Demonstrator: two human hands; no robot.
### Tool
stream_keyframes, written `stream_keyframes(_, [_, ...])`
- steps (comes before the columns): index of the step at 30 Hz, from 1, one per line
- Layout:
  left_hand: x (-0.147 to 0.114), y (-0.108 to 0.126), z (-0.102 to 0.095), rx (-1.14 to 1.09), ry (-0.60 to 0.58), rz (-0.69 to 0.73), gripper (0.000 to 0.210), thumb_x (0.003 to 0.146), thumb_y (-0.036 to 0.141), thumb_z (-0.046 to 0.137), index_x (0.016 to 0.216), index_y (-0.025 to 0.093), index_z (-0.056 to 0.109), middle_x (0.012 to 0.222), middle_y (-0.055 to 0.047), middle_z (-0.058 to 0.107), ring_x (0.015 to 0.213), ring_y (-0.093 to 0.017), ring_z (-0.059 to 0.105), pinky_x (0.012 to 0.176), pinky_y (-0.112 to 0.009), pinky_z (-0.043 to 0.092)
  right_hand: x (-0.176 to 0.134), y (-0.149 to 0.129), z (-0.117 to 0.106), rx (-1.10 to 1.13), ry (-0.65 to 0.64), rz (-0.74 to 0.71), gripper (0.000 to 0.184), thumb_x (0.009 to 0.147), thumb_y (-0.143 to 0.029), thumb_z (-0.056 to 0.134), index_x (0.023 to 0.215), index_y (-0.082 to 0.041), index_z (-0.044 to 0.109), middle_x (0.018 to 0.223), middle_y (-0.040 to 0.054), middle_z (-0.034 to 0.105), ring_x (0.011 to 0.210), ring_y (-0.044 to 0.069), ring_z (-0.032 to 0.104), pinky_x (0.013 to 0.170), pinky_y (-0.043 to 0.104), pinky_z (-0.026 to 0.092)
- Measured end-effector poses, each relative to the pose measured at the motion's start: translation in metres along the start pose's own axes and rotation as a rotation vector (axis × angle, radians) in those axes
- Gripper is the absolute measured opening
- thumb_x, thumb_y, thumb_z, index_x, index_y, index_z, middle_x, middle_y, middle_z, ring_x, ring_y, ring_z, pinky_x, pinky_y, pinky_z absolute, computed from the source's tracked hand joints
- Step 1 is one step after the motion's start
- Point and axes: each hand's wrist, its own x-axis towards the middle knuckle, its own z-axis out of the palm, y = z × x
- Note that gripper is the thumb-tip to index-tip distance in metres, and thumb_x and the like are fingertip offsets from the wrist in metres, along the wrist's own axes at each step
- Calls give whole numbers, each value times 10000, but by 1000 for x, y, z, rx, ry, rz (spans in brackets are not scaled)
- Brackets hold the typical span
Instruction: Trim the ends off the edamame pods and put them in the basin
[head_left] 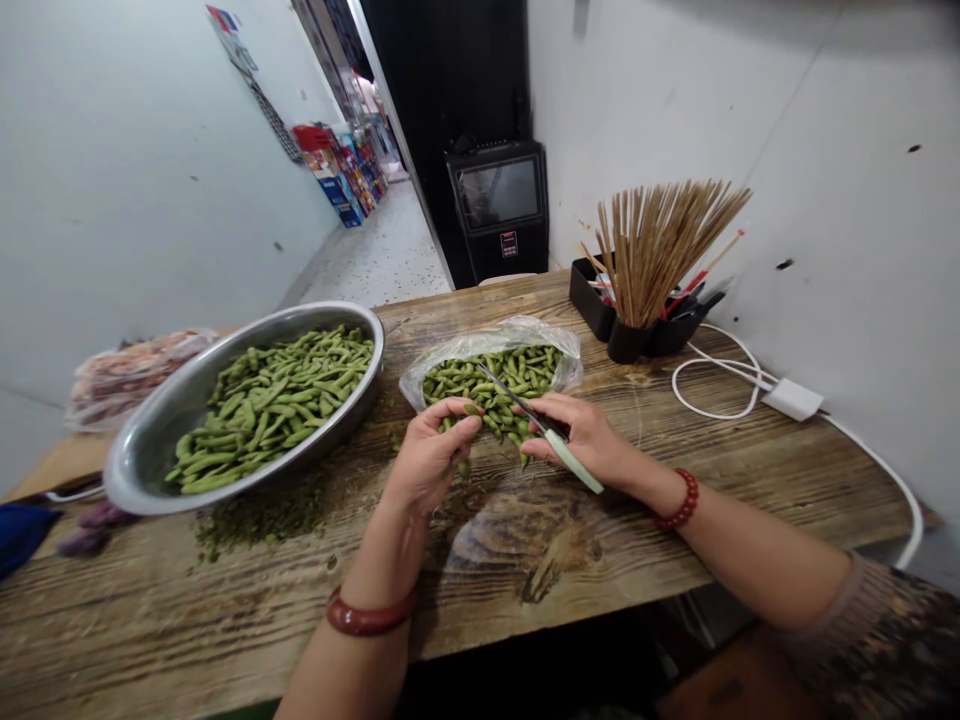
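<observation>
My left hand [436, 445] pinches a green edamame pod [472, 409] between thumb and fingertips, with another pod showing below the fingers. My right hand [589, 435] grips scissors with a pale green handle [574, 462]; their dark blades point up and left over a clear plastic bag [491, 338]. Inside this bag lie many edamame pods [499, 372], some spilling from its mouth between my hands. To the left, a large metal basin [146, 450] holds a heap of pods [277, 410]. Small green trimmings [259, 520] are scattered on the wood beside the basin.
A black holder [592, 300] with wooden skewers [660, 250] stands at the table's back right. Near it lies a white cable with an adapter [793, 398]. A bag of pinkish contents [135, 375] sits behind the basin. The wooden table [495, 570] ends at its front edge.
</observation>
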Motion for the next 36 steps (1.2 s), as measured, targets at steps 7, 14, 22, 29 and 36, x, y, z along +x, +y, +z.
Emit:
stream_keyframes(7, [1, 1, 0, -13, -4, 30, 193, 697, 239, 735, 837, 156, 634, 562, 54, 480, 445, -32, 368, 383, -129, 249, -1, 1, 1, -13, -12, -10, 376, 772, -333, 710, 1090, -149, 629, 817, 46, 611, 746, 168, 572, 691, 292, 468])
stream_keyframes(14, [-1, 0, 4, 234, -36, 67, 221, 749, 303, 683, 883, 128, 673, 708, -10, 620, 444, -18, 368, 421, -156, 260, -1, 7, -1, -49, -22, -54, 474, 746, -371, 729, 1143, -148, 597, 891, 60, 599, 788, 175, 561, 720, 305, 470])
stream_keyframes(22, [-1, 0, 7, 244, 70, 82, 218, 660, 280, 751, 765, 146, 616, 596, 33, 582, 392, -21, 355, 390, -154, 247, -2, 8, -2, -55, -41, -75, 450, 747, -401, 723, 1109, -159, 609, 886, 56, 593, 773, 175, 553, 705, 308, 471])
stream_keyframes(29, [-2, 3, 9, 113, 7, 30, 218, 714, 267, 701, 870, 143, 614, 674, -10, 637, 399, -21, 373, 371, -140, 234, -1, 6, -1, -63, -55, -67, 409, 754, -369, 722, 1092, -165, 614, 872, 51, 589, 769, 171, 546, 706, 303, 464])
stream_keyframes(36, [-1, 5, 8, 12, -6, -22, 298, 667, 144, 665, 964, 126, 664, 830, -59, 663, 481, -32, 414, 376, -134, 278, 0, 6, 0, -64, -39, -45, 419, 759, -362, 717, 1103, -149, 607, 862, 51, 589, 763, 170, 543, 700, 298, 456])
